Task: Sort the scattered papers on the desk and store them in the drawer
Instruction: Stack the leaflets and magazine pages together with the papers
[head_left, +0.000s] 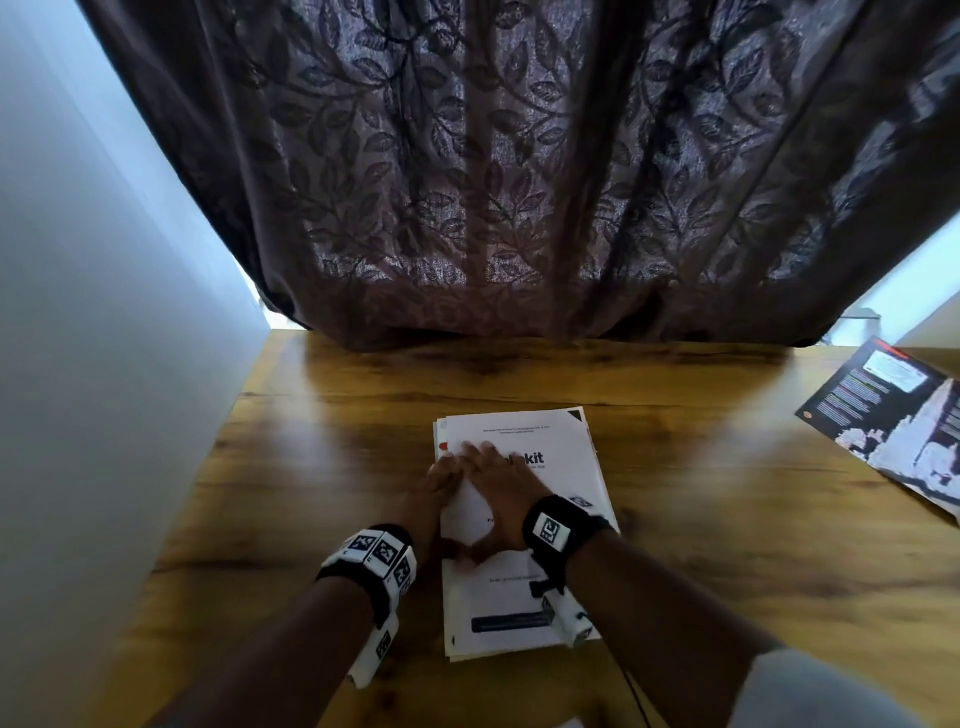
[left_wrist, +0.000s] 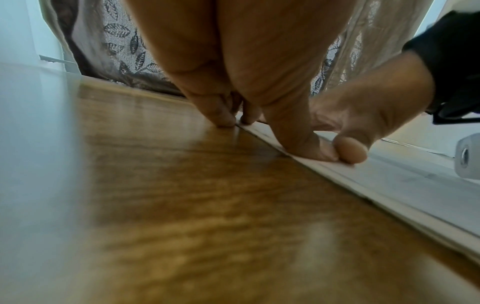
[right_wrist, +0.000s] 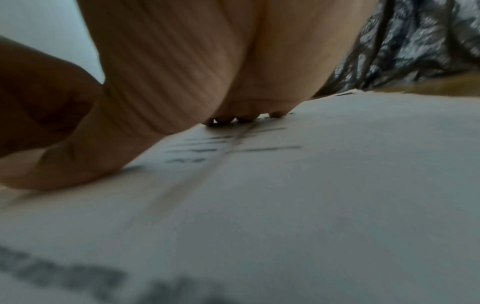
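Wood-grain desk (head_left: 701, 525) fills the lower half of the head view, glossy and warm brown, with a pale wall along the person's left. Nearest the body, two forearms reach forward, each wearing a black wrist strap with white tag blocks. Under and between the hands lies the stack of papers (head_left: 524, 603), white printed sheets roughly squared, a few lower edges peeking out at the far left corner.

On top of the stack, the right hand (head_left: 501, 488) lies flat, palm down, fingers straight and spread, thumb angled toward the other hand; the right wrist view shows its fingertips (right_wrist: 244, 119) pressing on the printed sheet. Just beside it, the left hand (head_left: 436, 488) stands at the stack's left edge, its fingers (left_wrist: 221, 115) straight and pointing down, tips meeting the desk against the paper edge, while its thumb (left_wrist: 309, 148) rests on the top sheet. The two thumbs touch.

Well off to the right of the right hand, a dark printed brochure (head_left: 893, 421) lies open on the desk. Beyond the hands, a brown leaf-patterned curtain (head_left: 498, 171) hangs down to the desk's far edge.
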